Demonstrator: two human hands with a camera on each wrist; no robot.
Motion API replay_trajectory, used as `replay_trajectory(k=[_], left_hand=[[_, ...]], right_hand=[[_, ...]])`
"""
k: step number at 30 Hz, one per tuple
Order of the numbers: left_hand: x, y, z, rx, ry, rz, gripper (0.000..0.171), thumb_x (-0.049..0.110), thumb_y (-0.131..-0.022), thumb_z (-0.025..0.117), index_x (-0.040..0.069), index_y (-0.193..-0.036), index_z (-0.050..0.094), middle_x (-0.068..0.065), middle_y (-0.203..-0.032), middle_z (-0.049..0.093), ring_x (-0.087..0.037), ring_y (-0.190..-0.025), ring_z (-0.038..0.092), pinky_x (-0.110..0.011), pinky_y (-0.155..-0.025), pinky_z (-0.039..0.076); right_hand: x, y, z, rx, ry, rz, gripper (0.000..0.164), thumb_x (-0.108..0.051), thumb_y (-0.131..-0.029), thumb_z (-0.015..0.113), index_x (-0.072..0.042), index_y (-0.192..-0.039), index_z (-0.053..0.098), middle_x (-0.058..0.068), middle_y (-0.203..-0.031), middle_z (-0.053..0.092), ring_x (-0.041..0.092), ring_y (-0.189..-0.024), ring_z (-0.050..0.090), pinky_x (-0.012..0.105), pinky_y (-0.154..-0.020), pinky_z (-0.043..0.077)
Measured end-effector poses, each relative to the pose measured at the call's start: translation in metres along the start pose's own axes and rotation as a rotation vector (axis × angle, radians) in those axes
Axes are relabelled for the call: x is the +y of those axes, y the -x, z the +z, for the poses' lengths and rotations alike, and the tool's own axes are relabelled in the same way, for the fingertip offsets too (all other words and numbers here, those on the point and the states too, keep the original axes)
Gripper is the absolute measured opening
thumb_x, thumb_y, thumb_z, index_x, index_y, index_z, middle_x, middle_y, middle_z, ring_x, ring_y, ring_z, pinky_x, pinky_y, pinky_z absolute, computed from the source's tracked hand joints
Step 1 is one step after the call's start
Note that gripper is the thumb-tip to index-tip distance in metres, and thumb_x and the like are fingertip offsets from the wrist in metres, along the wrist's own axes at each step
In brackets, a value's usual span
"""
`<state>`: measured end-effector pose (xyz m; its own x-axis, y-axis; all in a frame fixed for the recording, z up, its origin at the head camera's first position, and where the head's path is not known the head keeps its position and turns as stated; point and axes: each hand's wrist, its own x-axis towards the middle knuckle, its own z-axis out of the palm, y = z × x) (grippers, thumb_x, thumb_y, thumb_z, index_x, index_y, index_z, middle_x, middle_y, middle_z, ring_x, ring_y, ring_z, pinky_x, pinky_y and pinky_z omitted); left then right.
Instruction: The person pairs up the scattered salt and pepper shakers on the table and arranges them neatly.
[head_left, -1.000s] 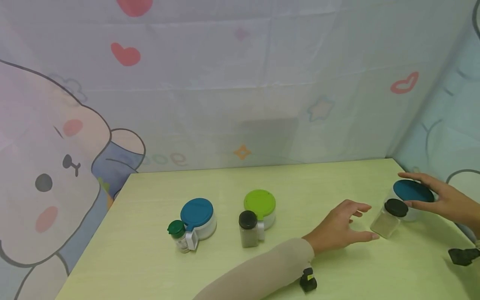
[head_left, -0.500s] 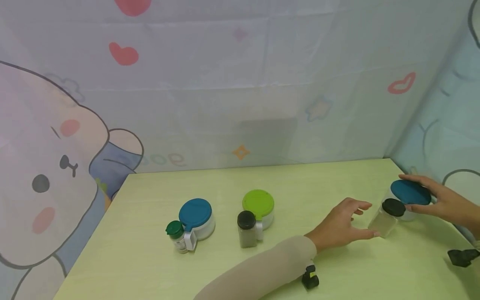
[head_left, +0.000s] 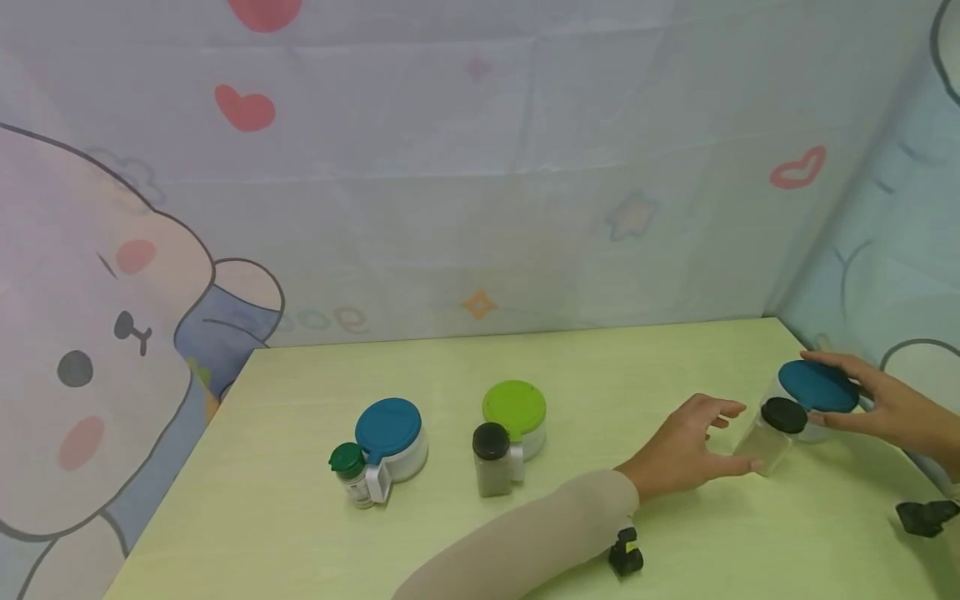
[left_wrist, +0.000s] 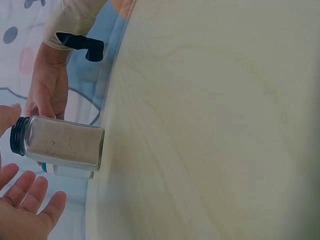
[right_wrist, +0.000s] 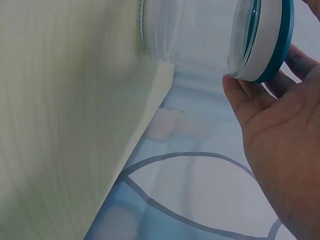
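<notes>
My left hand (head_left: 678, 450) has its fingers spread beside a square glass jar with a black lid (head_left: 767, 446). Pale contents fill most of this jar (left_wrist: 65, 142). The left thumb overlaps the jar's lower side in the head view; whether it touches, I cannot tell. Just behind, a round clear jar with a blue lid (head_left: 817, 385) stands near the table's right edge. My right hand (head_left: 896, 408) grips it around the lid, thumb in front and fingers at the far side. In the right wrist view, fingertips curl against the lid's rim (right_wrist: 272, 40).
Left of centre stands a blue-lidded white container (head_left: 393, 442), with a small green-capped shaker (head_left: 356, 479) against it. A lime-lidded container (head_left: 517, 412) and a black-capped jar (head_left: 492, 471) form another pair mid-table. A printed cloth (head_left: 420, 208) hangs behind the table (head_left: 300, 542).
My left hand has edged right, its thumb now overlapping the black-lidded jar. The right hand keeps its grip on the blue-lidded jar. The whole head view has shifted slightly.
</notes>
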<state>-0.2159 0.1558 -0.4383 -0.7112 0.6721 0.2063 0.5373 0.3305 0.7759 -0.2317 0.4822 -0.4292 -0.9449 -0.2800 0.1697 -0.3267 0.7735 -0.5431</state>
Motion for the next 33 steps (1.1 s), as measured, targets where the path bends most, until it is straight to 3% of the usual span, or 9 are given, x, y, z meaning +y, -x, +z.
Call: replay_trajectory(k=[13, 14, 16, 18, 19, 21, 23, 29, 33], left_hand=[[0.004, -0.007, 0.005, -0.003, 0.008, -0.016, 0.067, 0.038, -0.092, 0.076, 0.023, -0.150, 0.047, 0.015, -0.143, 0.047, 0.002, -0.122, 0.054, -0.009, -0.093, 0.045], [0.003, -0.008, 0.006, -0.002, 0.007, -0.017, 0.067, 0.038, -0.092, 0.076, 0.023, -0.150, 0.047, 0.015, -0.143, 0.047, 0.002, -0.122, 0.054, -0.009, -0.093, 0.045], [0.003, -0.009, 0.007, 0.001, 0.006, -0.019, 0.067, 0.038, -0.092, 0.077, 0.023, -0.150, 0.047, 0.015, -0.143, 0.047, 0.002, -0.122, 0.054, -0.009, -0.093, 0.045], [0.003, -0.011, 0.008, 0.002, 0.005, -0.017, 0.067, 0.038, -0.092, 0.077, 0.023, -0.149, 0.047, 0.014, -0.143, 0.047, 0.001, -0.122, 0.054, -0.008, -0.092, 0.045], [0.003, -0.011, 0.008, 0.001, 0.005, -0.016, 0.067, 0.038, -0.091, 0.077, 0.023, -0.149, 0.047, 0.014, -0.143, 0.047, 0.001, -0.122, 0.054, -0.009, -0.092, 0.045], [0.002, -0.012, 0.009, -0.001, 0.000, -0.016, 0.067, 0.038, -0.092, 0.077, 0.023, -0.149, 0.047, 0.014, -0.143, 0.047, 0.001, -0.122, 0.054, -0.008, -0.092, 0.045], [0.002, -0.013, 0.010, 0.000, -0.005, -0.015, 0.066, 0.038, -0.092, 0.076, 0.023, -0.149, 0.047, 0.014, -0.143, 0.047, 0.002, -0.121, 0.054, -0.008, -0.092, 0.044], [0.003, -0.016, 0.014, 0.003, -0.021, -0.008, 0.065, 0.038, -0.092, 0.076, 0.023, -0.149, 0.047, 0.013, -0.143, 0.048, 0.002, -0.121, 0.054, -0.006, -0.092, 0.042], [0.004, -0.018, 0.015, 0.002, -0.035, -0.006, 0.066, 0.039, -0.092, 0.076, 0.023, -0.149, 0.047, 0.012, -0.141, 0.049, 0.002, -0.119, 0.054, -0.005, -0.092, 0.042]], right_hand=[[0.006, 0.003, 0.003, -0.011, -0.027, 0.002, 0.096, -0.013, -0.091, 0.077, -0.014, -0.164, 0.015, 0.043, -0.152, 0.020, 0.066, -0.118, 0.039, 0.079, -0.080, 0.042], [0.007, 0.003, 0.003, -0.010, -0.026, 0.000, 0.096, -0.013, -0.090, 0.077, -0.014, -0.164, 0.015, 0.043, -0.152, 0.020, 0.066, -0.118, 0.039, 0.072, -0.080, 0.048], [0.008, 0.003, 0.002, -0.010, -0.027, -0.002, 0.096, -0.013, -0.091, 0.077, -0.014, -0.164, 0.015, 0.043, -0.153, 0.019, 0.066, -0.118, 0.039, 0.069, -0.079, 0.049], [0.010, 0.003, 0.002, -0.008, -0.021, -0.004, 0.096, -0.013, -0.090, 0.078, -0.015, -0.164, 0.016, 0.042, -0.152, 0.020, 0.065, -0.117, 0.040, 0.053, -0.078, 0.054], [0.010, 0.003, 0.002, -0.006, -0.017, -0.005, 0.096, -0.013, -0.090, 0.078, -0.015, -0.164, 0.016, 0.042, -0.153, 0.021, 0.064, -0.117, 0.040, 0.045, -0.077, 0.054], [0.011, 0.003, 0.002, -0.001, -0.020, -0.019, 0.095, -0.011, -0.090, 0.078, -0.014, -0.164, 0.017, 0.042, -0.152, 0.021, 0.064, -0.116, 0.041, 0.041, -0.077, 0.054], [0.011, 0.002, 0.002, 0.003, -0.018, -0.026, 0.095, -0.010, -0.090, 0.078, -0.015, -0.163, 0.018, 0.041, -0.152, 0.022, 0.062, -0.116, 0.041, 0.026, -0.075, 0.049], [0.011, 0.003, 0.002, 0.005, -0.022, -0.021, 0.094, -0.011, -0.090, 0.078, -0.014, -0.163, 0.019, 0.040, -0.154, 0.019, 0.064, -0.119, 0.038, 0.036, -0.082, 0.049], [0.010, 0.002, 0.001, 0.001, -0.028, -0.024, 0.094, -0.011, -0.090, 0.078, -0.014, -0.163, 0.020, 0.040, -0.154, 0.021, 0.063, -0.119, 0.039, 0.021, -0.078, 0.045]])
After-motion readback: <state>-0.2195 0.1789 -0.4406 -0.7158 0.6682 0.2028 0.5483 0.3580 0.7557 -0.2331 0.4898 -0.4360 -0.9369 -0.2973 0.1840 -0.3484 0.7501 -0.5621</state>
